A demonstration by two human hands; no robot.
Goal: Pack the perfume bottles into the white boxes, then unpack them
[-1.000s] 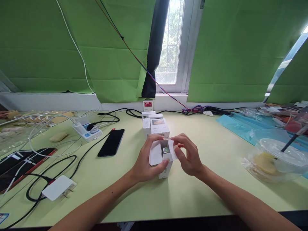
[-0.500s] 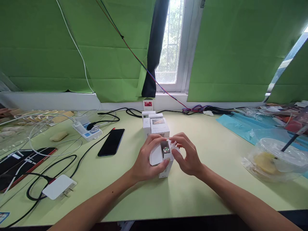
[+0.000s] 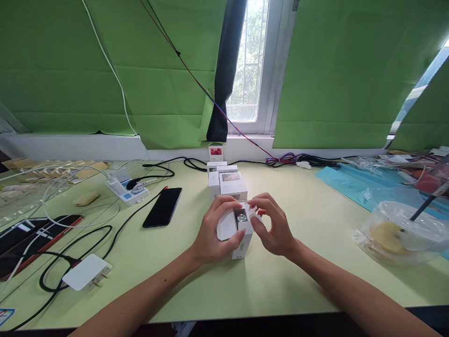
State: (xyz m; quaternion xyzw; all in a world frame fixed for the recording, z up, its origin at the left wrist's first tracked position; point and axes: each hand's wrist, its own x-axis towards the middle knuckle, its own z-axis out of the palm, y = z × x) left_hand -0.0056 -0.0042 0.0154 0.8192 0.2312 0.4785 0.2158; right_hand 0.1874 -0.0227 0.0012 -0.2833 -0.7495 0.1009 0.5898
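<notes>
A small white carton stands upright on the table in front of me, its top flaps spread. Inside it shows the round, shiny end of an object; the rest of that object is hidden in the box. My left hand is closed around the carton's left side, thumb at the front edge and fingers at the back. With thumb and fingers, my right hand pinches the flap on the carton's right side. Just beyond my hands stand several closed white cartons in a cluster.
A black phone lies left of the cartons, near a power strip and tangled cables. A white charger sits at the front left. On the right stand a bagged cup and a blue plastic sheet.
Both hands keep nearly the same hold on the carton. My left thumb has shifted very slightly to the left, and the carton's printed front shows a little more.
</notes>
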